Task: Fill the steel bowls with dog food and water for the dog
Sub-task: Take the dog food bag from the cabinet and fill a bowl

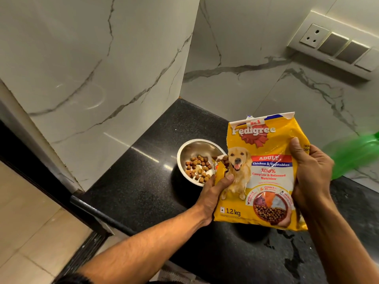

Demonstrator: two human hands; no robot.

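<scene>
Fingers of both hands curl around the dog food bag point(260, 171): left hand point(213, 193) pinching its torn left edge, right hand point(309, 173) gripping the right side. Bag upright, right of centre. Steel bowl point(200, 161), part-filled with kibble, sits just left of it, nearest the left hand. Second bowl not seen.

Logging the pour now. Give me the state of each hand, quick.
Left hand: closed, gripping the lower left edge of the yellow Pedigree dog food bag.
Right hand: closed, gripping the bag's right side, thumb on the front.
</scene>
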